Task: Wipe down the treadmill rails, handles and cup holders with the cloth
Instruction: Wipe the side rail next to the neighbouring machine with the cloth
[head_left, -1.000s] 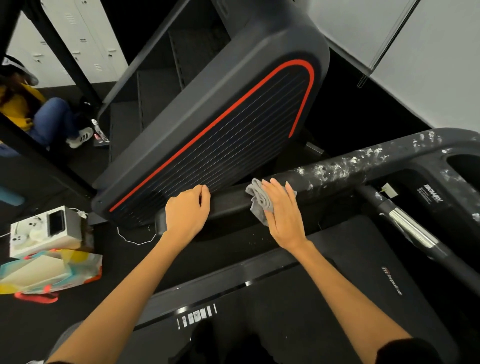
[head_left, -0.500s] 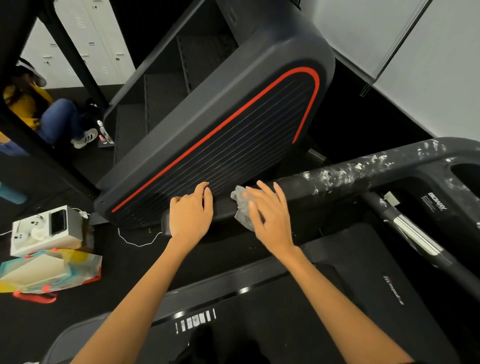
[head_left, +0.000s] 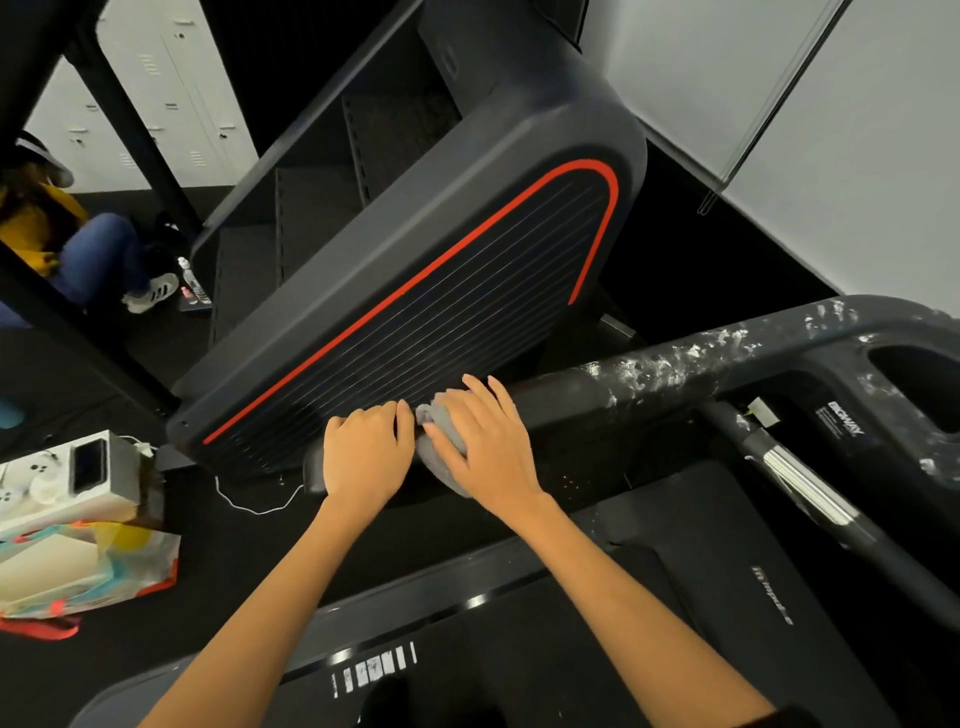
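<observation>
A dark treadmill rail (head_left: 675, 374) runs from centre to upper right, speckled with white foam along its right stretch. My right hand (head_left: 488, 447) presses a grey cloth (head_left: 441, 421) flat onto the rail near its left end. My left hand (head_left: 366, 457) grips the rail's left end, its fingers touching the cloth. A cup holder opening (head_left: 919, 389) shows at the far right. A chrome-and-black handle bar (head_left: 800, 483) slopes down on the right. Most of the cloth is hidden under my right palm.
The neighbouring machine's dark cover with a red stripe (head_left: 415, 291) stands just beyond the rail. The treadmill belt (head_left: 675, 597) lies below. On the floor at left sit a white box (head_left: 62, 483) and a plastic bag (head_left: 78, 566). A seated person (head_left: 67, 239) is at far left.
My right hand has slid the cloth leftwards along the rail until it meets my left hand, which has stayed on the rail's end. The wiped stretch looks free of foam.
</observation>
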